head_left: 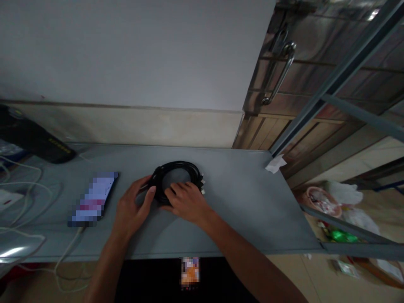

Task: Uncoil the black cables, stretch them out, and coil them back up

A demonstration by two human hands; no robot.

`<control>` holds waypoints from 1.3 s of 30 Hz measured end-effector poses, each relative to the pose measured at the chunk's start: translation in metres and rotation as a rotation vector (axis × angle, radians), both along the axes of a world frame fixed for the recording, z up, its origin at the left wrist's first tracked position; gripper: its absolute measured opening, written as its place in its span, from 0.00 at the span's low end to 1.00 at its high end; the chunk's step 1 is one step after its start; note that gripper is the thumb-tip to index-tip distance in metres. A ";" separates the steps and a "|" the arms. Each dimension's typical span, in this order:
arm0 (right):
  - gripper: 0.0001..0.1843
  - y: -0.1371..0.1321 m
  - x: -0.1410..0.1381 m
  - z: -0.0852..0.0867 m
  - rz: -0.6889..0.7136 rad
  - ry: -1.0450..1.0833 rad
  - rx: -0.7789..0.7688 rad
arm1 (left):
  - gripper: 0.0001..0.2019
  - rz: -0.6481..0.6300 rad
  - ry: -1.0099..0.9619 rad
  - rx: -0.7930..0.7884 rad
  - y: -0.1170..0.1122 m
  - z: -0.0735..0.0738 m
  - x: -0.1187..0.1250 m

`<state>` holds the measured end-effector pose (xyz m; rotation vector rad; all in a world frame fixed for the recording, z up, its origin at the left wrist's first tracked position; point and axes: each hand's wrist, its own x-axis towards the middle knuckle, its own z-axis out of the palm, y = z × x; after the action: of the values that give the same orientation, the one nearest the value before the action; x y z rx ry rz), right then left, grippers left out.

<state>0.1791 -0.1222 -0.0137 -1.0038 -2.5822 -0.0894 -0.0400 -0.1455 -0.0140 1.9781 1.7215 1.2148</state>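
Note:
A coiled black cable (179,163) lies on the grey metal shelf (246,193), its light-coloured connector ends showing at the right of the ring. At the coil's left side, my left hand (135,200) has its thumb and fingers closed around the loops. My right hand (184,200) reaches over the lower right part of the ring, fingers curled on the cable, with some fingertips hidden inside the loop.
Left of my hands lies a phone (94,198) with a white cord (67,248) plugged in. A dark cylindrical object (38,139) leans at the back left. A paper scrap (275,164) sits by the right post. A pink basket (323,202) stands on the floor.

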 end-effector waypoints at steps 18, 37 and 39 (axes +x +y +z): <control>0.19 -0.001 0.113 0.003 -0.070 -0.199 0.016 | 0.13 -0.063 0.132 0.191 0.001 -0.006 -0.006; 0.04 -0.127 0.228 -0.017 -0.604 0.667 0.121 | 0.10 -0.115 0.222 0.201 0.004 -0.011 -0.004; 0.04 -0.131 0.228 -0.024 -0.635 0.658 0.131 | 0.10 -0.124 0.240 0.208 0.005 -0.011 -0.003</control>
<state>0.4076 -0.2532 -0.0382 -1.4656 -1.5955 -0.0726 -0.0430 -0.1404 -0.0253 2.4008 1.6008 1.1979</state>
